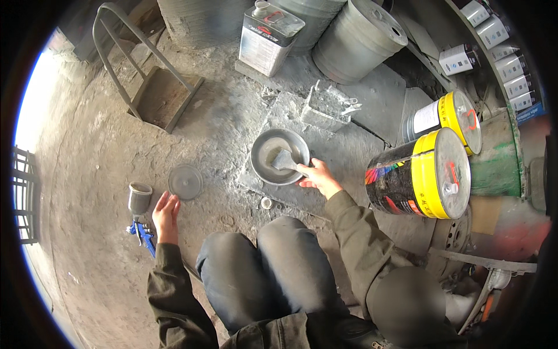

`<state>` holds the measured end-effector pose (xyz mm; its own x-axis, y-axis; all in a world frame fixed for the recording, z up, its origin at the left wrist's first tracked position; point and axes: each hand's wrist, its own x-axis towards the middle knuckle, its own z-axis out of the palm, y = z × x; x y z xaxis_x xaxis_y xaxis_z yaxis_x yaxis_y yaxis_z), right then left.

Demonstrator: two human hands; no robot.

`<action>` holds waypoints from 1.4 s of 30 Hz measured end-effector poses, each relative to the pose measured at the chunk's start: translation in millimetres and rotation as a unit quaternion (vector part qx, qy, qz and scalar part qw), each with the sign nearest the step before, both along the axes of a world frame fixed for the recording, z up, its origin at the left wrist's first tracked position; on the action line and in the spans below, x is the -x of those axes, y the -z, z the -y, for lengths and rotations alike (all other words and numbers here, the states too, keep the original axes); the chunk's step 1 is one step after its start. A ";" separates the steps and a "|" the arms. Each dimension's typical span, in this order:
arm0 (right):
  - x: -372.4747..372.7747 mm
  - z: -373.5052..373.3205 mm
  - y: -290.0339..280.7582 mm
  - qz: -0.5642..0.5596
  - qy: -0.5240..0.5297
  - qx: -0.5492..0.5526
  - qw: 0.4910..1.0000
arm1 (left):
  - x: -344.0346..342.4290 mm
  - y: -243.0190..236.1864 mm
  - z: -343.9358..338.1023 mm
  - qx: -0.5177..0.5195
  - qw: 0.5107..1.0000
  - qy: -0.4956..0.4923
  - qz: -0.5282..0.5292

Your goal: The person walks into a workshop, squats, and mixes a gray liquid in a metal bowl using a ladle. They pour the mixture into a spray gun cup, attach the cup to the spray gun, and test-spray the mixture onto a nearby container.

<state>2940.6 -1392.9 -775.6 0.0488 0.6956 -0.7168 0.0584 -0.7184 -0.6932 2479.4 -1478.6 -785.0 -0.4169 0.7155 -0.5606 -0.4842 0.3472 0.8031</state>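
Note:
My right hand (319, 177) holds a grey flat-bladed tool (285, 160), a brush or scraper, with its blade inside a round metal bowl (261, 168) that has grey material in it. My left hand (167, 212) is beside a round translucent lid (186, 180) on the floor, fingers slightly bent and apart, holding nothing visible. Left of that hand lies a blue spray gun (141, 232) with a metal cup (139, 199). A small pale cap (267, 203) lies below the bowl.
A dusty open container (324, 116), a metal can (267, 49) and drums (354, 43) stand at the back. A handled cart (151, 96) is back left. Two yellow-banded buckets (433, 174) are at the right, shelved cans (511, 70) beyond. My knees (288, 262) are below.

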 end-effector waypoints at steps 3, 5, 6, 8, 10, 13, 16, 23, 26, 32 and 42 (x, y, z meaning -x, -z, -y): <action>1.8 -5.5 0.0 -0.046 -0.013 -0.004 0.999 | 2.8 5.6 27.5 -0.003 1.000 -0.020 0.016; 3.1 -8.0 1.7 -0.013 -0.011 -0.005 1.000 | -6.0 8.4 39.0 -0.015 0.999 -0.019 0.030; 2.9 -8.7 4.0 -0.001 -0.007 -0.004 1.000 | -12.3 4.5 41.3 -0.011 0.999 -0.023 0.028; 4.5 -9.2 4.3 0.025 0.003 -0.014 1.000 | -21.6 -4.5 48.5 -0.014 0.999 -0.019 0.033; 9.0 -13.7 1.2 0.067 -0.005 -0.028 0.997 | -23.9 -8.6 51.4 -0.029 0.998 -0.016 0.047; 33.3 -18.6 -24.5 0.128 -0.039 -0.039 0.990 | -15.4 -12.4 61.9 -0.037 0.998 -0.025 0.048; 22.5 -33.2 -50.6 0.141 -0.049 -0.035 0.988 | -14.2 -11.7 60.7 -0.041 0.998 -0.026 0.046; -40.5 -82.2 -128.4 0.237 -0.044 -0.111 0.964 | -1.1 11.0 67.6 -0.033 0.997 -0.044 0.060; -61.1 -98.5 -154.0 0.401 -0.021 -0.163 0.901 | 4.5 24.2 72.3 -0.024 0.997 -0.050 0.056; -54.6 -102.9 -164.4 0.740 -0.043 -0.221 0.634 | 18.5 31.7 88.7 0.010 0.996 -0.072 0.059; -68.4 -108.9 -171.3 0.797 -0.180 -0.359 0.451 | 14.2 37.1 94.2 0.029 0.994 -0.080 0.063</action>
